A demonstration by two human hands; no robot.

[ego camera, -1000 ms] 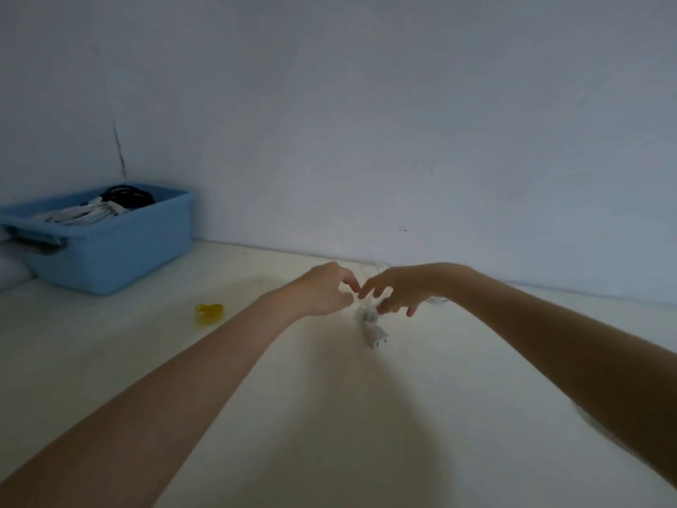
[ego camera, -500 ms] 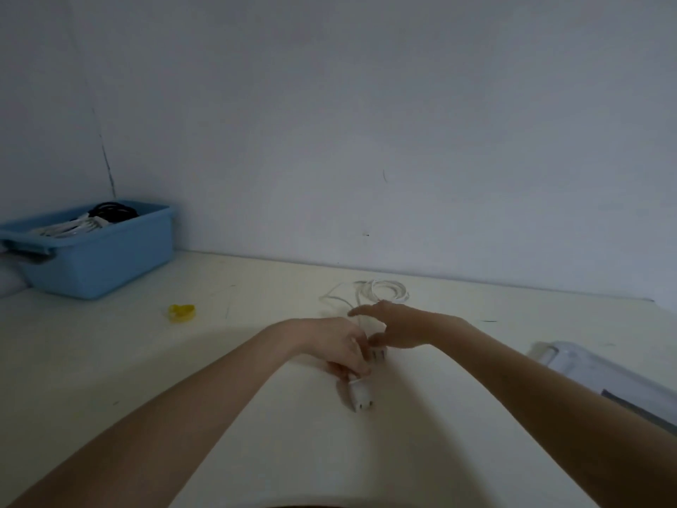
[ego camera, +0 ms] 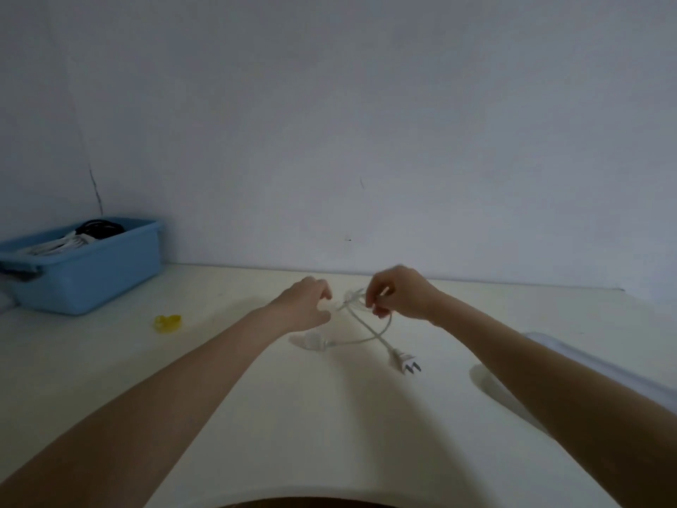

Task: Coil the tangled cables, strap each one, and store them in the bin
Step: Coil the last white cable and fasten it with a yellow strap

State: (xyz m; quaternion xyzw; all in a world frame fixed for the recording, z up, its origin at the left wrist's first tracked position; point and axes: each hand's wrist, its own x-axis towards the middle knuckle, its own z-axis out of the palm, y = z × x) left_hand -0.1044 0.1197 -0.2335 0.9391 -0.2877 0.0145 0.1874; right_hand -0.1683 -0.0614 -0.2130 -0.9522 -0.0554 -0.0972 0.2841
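Dim, bluish, flat light, soft arm shadows on the table (ego camera: 256,416), perhaps slight blur, wide-angle bowing at edges.

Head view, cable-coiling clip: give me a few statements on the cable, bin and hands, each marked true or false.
1. The right hand pinches the white cable. True.
2. The cable's pronged plug lies inside the bin. False: it lies on the table, near the right forearm.
3. The blue bin already holds cables, white and black. True.
4. The yellow strap is wrapped round the cable. False: it lies by itself on the table, between bin and left hand.
5. The white cable is neatly coiled. False: it lies in a loose, crossed loop.
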